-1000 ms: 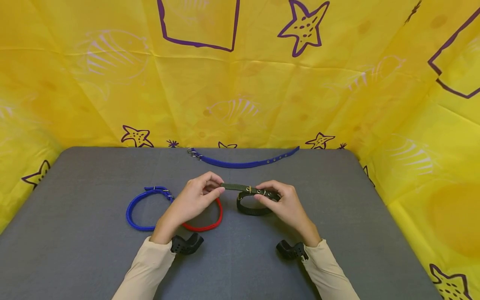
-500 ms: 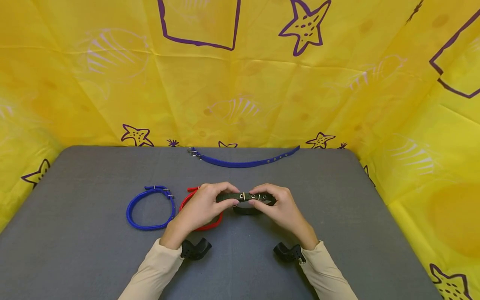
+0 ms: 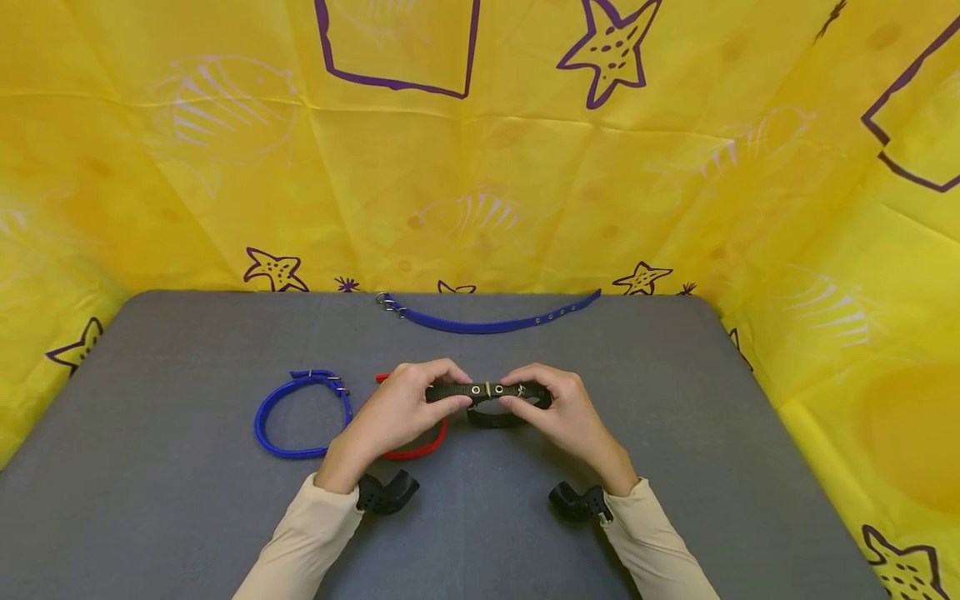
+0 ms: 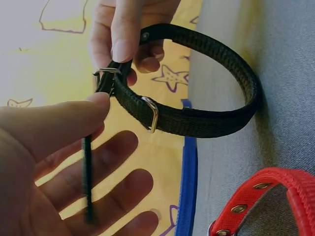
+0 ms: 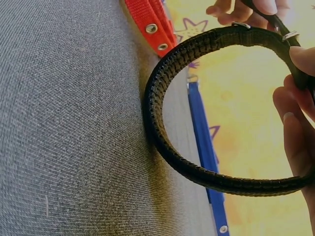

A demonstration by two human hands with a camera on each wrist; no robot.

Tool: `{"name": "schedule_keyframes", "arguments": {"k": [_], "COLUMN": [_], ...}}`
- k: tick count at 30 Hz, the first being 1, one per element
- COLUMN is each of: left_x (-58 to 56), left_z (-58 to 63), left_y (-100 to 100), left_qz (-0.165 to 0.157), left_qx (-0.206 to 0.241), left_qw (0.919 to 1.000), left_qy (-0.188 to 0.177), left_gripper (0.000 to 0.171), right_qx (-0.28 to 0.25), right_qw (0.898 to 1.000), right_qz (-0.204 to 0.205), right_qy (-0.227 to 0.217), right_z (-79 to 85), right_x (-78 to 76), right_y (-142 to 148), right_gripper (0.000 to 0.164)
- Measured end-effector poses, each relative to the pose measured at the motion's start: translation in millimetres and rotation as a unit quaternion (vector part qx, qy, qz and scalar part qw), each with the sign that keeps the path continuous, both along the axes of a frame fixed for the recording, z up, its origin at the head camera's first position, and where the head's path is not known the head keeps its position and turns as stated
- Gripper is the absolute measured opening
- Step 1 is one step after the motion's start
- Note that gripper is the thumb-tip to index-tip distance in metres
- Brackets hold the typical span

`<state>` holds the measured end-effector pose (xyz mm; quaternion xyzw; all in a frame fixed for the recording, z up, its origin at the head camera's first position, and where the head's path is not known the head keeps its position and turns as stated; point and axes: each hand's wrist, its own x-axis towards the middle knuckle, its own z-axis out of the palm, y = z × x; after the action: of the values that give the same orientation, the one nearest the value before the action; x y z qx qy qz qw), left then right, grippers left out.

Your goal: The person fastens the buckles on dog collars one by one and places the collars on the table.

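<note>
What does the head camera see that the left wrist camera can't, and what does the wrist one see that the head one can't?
Only the head view shows the looped blue collar, the beige sleeves and the black wrist cameras.

Only the left wrist view shows the metal-rimmed holes in the red collar.

Both show the dark collar pinched by the left grip and right grip, some of the red collar, the straight blue collar, the gray table and the yellow backdrop.

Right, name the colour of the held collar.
The held collar looks greenish black, best seen in the left wrist view.
</note>
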<state>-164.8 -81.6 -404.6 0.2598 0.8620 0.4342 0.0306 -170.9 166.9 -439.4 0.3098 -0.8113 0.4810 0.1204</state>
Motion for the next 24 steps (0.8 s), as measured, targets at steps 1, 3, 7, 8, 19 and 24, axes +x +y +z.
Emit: {"name": "schedule_keyframes", "arguments": {"k": [1, 3, 7, 8, 19, 24], "left_x": [-0.1, -0.6, -1.4, -1.7, -2.9, -3.3], "left_z": [-0.3, -1.3, -1.9, -1.9, -0.2, -0.9], "left_y": [0.5, 1.3, 3.1, 3.5, -2.0, -4.1], "left_qz": [0.001, 0.003, 0.003, 0.004, -0.004, 0.003], "left_qx": [-0.003, -0.006, -0.006, -0.005, -0.011, -0.013], "left_qw": [1.0000, 1.0000, 1.0000, 0.9999, 0.9996, 0.9993], "left_qy": [0.000, -0.001, -0.005, -0.008, -0.026, -0.036], "left_gripper": [0.015, 0.014, 0.014, 0.013, 0.012, 0.012], "right_qx": [-0.001, -0.003, -0.007, -0.008, 0.009, 0.016], "right_qw": [1.000, 1.000, 1.000, 1.000, 1.000, 1.000], "right_qz": [0.002, 0.007, 0.014, 0.014, 0.010, 0.001], "right_qy": [0.000, 0.002, 0.004, 0.005, -0.004, 0.003], "right_z": [0.1, 0.1, -0.4, -0.4, 2.8, 1.6], "right_x": [-0.1, -0.3, -0.7, -0.7, 0.7, 0.0], "right_y": [0.1, 0.1, 0.4, 0.5, -0.6, 0.9], "right_gripper": [0.020, 0.019, 0.019, 0.019, 0.022, 0.023]}}
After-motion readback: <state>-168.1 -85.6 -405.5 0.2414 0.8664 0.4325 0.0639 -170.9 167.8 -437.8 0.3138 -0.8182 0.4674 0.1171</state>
